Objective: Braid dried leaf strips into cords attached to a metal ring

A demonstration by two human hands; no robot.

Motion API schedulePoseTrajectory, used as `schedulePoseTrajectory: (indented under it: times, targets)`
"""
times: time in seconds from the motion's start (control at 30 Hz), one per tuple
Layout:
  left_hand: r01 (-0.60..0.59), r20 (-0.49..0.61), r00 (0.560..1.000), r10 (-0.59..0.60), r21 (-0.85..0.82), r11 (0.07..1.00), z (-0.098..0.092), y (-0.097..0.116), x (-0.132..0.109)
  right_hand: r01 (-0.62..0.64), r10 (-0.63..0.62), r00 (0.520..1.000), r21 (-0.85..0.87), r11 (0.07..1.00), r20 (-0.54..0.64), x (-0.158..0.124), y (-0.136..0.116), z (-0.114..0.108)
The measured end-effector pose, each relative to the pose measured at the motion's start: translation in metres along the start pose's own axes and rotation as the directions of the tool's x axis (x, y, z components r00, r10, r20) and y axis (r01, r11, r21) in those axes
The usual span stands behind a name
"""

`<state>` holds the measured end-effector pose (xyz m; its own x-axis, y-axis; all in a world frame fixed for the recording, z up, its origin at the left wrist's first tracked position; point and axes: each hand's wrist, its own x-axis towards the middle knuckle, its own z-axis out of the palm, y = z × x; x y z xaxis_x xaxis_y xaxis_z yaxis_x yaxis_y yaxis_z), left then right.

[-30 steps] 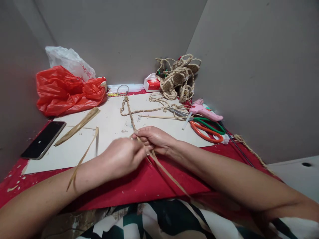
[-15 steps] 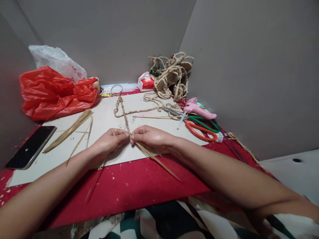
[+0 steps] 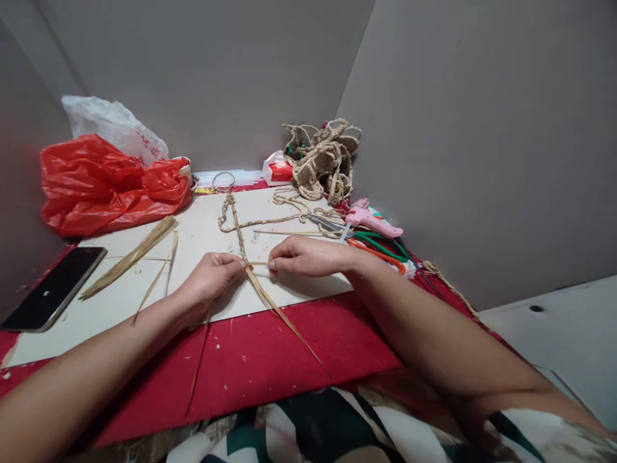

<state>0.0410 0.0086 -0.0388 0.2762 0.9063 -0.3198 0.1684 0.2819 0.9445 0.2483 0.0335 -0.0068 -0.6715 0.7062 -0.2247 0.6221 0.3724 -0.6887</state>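
A thin straw cord [image 3: 238,228] runs down the middle of the white board toward me. My left hand [image 3: 214,276] is closed in a pinch at the cord's near end. To its right, my right hand [image 3: 299,256] pinches a single straw strand [image 3: 259,263], pulled out sideways from that end. Other loose straw strands [image 3: 270,302] hang from the pinch toward the table's front edge, one of them below my left hand. At the far end of the cord lies a metal ring [image 3: 223,181].
On the left are a phone [image 3: 53,289], a flat straw bundle [image 3: 130,257] and a red plastic bag [image 3: 110,186]. Toward the right lie scissors [image 3: 376,247], a pink glue gun [image 3: 373,220] and a heap of braided straw rope [image 3: 325,161]. A tissue pack [image 3: 278,170] stands behind the white board [image 3: 289,289].
My right hand has moved right, away from my left hand, drawing a strand out taut. The left hand keeps its pinch. The view has shifted slightly.
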Motion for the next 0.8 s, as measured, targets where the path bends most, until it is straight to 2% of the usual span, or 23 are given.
schedulePoseTrajectory:
  times: [0.03, 0.1, 0.17, 0.2, 0.27, 0.33, 0.5, 0.57, 0.63, 0.73, 0.8]
  targets:
    - [0.008, 0.002, 1.000, -0.008, 0.000, 1.000, -0.001, -0.001, 0.001, -0.032, 0.033, 0.999, 0.009, 0.999, -0.022, 0.000, 0.005, -0.005]
    - [0.016, 0.014, 1.000, -0.016, -0.002, 1.000, -0.003, -0.003, 0.003, -0.092, 0.090, 0.976, 0.003, 0.996, -0.199, 0.003, 0.015, -0.013]
    - [0.013, 0.025, 1.000, -0.013, -0.006, 1.000, -0.004, -0.003, 0.004, -0.135, 0.088, 0.893, -0.076, 0.988, -0.441, 0.012, 0.025, -0.018]
    - [0.012, 0.028, 1.000, -0.012, -0.005, 1.000, -0.004, -0.003, 0.004, -0.160, 0.069, 0.852, -0.134, 0.978, -0.518, 0.019, 0.029, -0.018]
    - [0.011, 0.019, 1.000, -0.011, -0.005, 1.000, -0.004, -0.003, 0.004, -0.207, 0.039, 0.821, -0.233, 0.950, -0.570, 0.034, 0.037, -0.015]
    - [-0.001, 0.004, 1.000, 0.001, 0.004, 1.000, -0.003, -0.004, 0.002, -0.207, 0.002, 0.824, -0.297, 0.932, -0.567, 0.047, 0.045, -0.007]
    - [-0.044, -0.002, 0.999, 0.044, 0.065, 0.997, -0.002, -0.008, 0.001, -0.048, -0.222, 0.781, -0.410, 0.911, -0.583, 0.067, 0.060, 0.006]
    - [-0.034, 0.003, 0.999, 0.034, 0.065, 0.997, -0.004, -0.009, 0.002, 0.017, -0.255, 0.745, -0.364, 0.931, -0.617, 0.066, 0.056, 0.003]
    - [-0.026, 0.004, 1.000, 0.026, 0.071, 0.997, -0.003, -0.008, 0.002, 0.071, -0.231, 0.725, -0.262, 0.962, -0.650, 0.056, 0.042, -0.003]
    - [-0.029, 0.009, 1.000, 0.029, 0.074, 0.997, -0.002, -0.006, 0.000, 0.102, -0.076, 0.763, 0.004, 0.995, -0.642, 0.031, 0.009, -0.005]
    - [-0.037, 0.029, 0.999, 0.035, 0.051, 0.998, -0.002, -0.005, 0.001, 0.137, 0.029, 0.774, 0.212, 0.968, -0.633, 0.016, -0.010, 0.003]
